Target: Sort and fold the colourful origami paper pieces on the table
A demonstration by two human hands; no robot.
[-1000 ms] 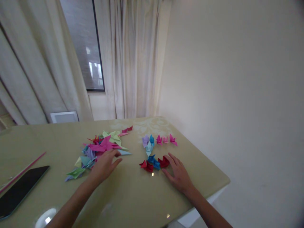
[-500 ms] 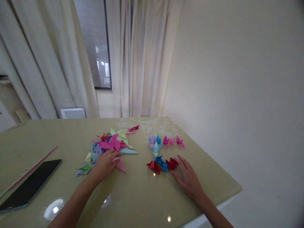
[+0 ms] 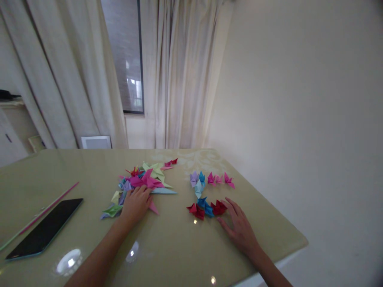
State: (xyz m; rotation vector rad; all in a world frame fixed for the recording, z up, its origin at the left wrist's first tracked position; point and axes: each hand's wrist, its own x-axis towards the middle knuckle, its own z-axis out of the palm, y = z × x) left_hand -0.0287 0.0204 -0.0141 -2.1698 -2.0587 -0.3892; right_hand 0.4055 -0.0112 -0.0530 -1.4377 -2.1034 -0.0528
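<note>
My left hand [image 3: 136, 204] rests on the near edge of a loose pile of folded paper pieces [image 3: 143, 180] in pink, green, blue and purple. Its fingers curl over a pink folded piece [image 3: 153, 207] that pokes out to the right. My right hand [image 3: 239, 228] lies flat and open on the table [image 3: 179, 247], fingers spread, its tips just beside a red folded piece [image 3: 219, 207]. That piece ends a row with a blue one [image 3: 206, 206] and another red one [image 3: 195, 210]. Behind them lies a second group of purple, blue and pink pieces [image 3: 211, 179].
A dark phone or tablet [image 3: 44, 228] lies at the left, with a thin pink stick [image 3: 44, 208] beside it. The table's right edge and corner [image 3: 301, 239] are close to my right hand. Curtains [image 3: 176, 75], a window and a plain wall stand behind.
My left hand has pulled a pink folded piece out of the pile toward me. The right hand has stayed beside the red piece. The camera view has shifted slightly.
</note>
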